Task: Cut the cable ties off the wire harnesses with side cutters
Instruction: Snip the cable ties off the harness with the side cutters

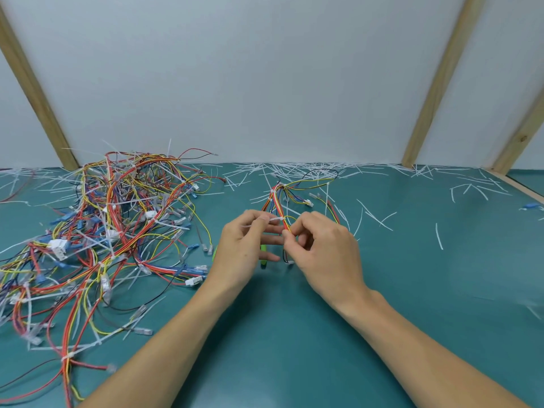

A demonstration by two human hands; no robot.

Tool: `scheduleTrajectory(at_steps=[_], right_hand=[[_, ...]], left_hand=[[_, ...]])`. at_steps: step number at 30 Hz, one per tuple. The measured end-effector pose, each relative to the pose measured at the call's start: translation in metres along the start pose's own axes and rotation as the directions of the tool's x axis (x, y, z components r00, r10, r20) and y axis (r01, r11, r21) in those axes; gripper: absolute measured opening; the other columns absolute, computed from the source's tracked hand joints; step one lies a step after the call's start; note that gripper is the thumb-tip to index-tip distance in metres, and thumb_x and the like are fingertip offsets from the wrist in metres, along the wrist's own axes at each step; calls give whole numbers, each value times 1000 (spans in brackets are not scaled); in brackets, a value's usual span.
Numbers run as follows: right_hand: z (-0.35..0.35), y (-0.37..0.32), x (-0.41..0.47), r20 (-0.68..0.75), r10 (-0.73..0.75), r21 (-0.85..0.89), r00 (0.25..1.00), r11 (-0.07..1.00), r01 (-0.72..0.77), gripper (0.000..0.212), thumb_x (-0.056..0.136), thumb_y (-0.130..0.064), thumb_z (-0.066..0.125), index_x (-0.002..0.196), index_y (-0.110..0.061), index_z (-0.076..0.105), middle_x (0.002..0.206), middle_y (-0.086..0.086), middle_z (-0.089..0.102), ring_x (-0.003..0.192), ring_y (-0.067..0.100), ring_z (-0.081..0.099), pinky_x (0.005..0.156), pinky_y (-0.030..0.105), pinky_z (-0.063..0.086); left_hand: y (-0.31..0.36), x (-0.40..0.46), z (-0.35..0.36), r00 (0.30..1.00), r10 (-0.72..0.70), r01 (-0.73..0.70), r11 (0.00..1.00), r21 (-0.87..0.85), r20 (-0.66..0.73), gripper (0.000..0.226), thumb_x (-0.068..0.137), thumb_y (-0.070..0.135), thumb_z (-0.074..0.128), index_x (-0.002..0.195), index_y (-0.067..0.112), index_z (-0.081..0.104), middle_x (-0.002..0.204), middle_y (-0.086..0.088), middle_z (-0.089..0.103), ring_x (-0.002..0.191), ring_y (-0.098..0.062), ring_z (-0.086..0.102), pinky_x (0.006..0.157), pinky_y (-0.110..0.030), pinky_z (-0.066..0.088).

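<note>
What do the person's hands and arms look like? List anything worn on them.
Both arms are bare from the lower edge of the picture up to the wrists: no sleeves show. The left hand and right hand wear no gloves. No watch, bracelet or ring is visible on either wrist or on the fingers, and no markings show.

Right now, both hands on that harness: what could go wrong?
1. The left hand pinches the cable tie tail while the right hand pinches the wires; a hard pull could strain them.
2. The green-handled cutters lie under the hands, easy to bump.
3. The big harness pile sits close; loose ends could snag.
</note>
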State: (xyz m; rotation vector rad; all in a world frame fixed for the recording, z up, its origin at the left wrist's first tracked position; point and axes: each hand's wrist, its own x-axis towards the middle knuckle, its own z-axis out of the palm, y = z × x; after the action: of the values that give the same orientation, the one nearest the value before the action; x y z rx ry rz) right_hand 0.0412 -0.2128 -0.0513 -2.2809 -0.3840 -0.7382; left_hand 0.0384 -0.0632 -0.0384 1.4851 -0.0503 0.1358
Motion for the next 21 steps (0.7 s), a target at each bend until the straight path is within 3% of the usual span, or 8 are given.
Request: scheduleTrajectory(at_steps=[16,21], right_hand=[[0,8,2,9,-4,1,1000,1000,4,18,91,-32,72,77,-28,61,69,-13,53,65,6,52,58,29,44],[-4,7,3,28,-12,85,1000,996,10,16,94,-38,67,81,-28,71,73,-12,65,69,9,61,65,35,52]], left_hand=[[0,1,2,999,-47,47,999,20,10,36,104,31,49,95,7,74,88,-8,77,81,-22,75,61,-35,60],[1,2,2,998,-41,42,999,8,-39,43,105,36,44,93,8,73,85,-7,77,74,-21,74,52,-26,56]])
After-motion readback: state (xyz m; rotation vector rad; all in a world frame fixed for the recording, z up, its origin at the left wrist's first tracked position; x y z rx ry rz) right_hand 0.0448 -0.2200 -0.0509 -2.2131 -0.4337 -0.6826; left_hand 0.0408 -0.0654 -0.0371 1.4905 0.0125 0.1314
